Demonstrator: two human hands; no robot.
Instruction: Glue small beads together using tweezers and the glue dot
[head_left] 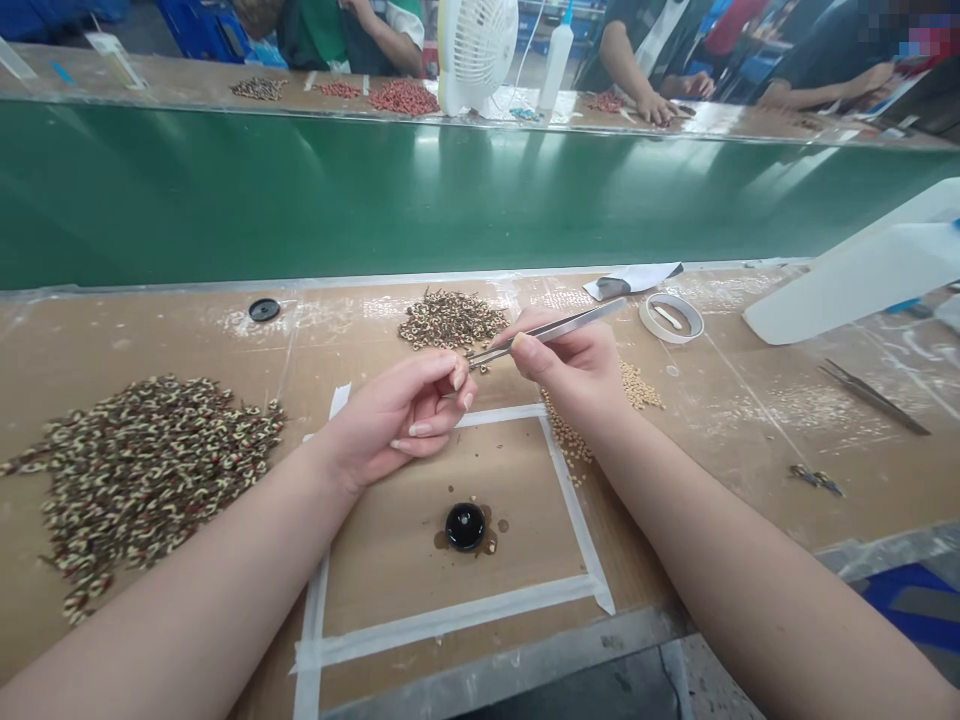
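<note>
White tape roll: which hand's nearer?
Right. The right hand, holding tweezers, is left of the white tape roll; the left hand is farther left, by the tweezer tips.

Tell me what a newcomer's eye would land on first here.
Probably the bare hands near the middle: the right hand holds tweezers, tips close to the left hand's fingertips. Next might come the big pile of small dark-and-cream pieces on the left, then the shiny black dish inside the white tape frame.
</note>
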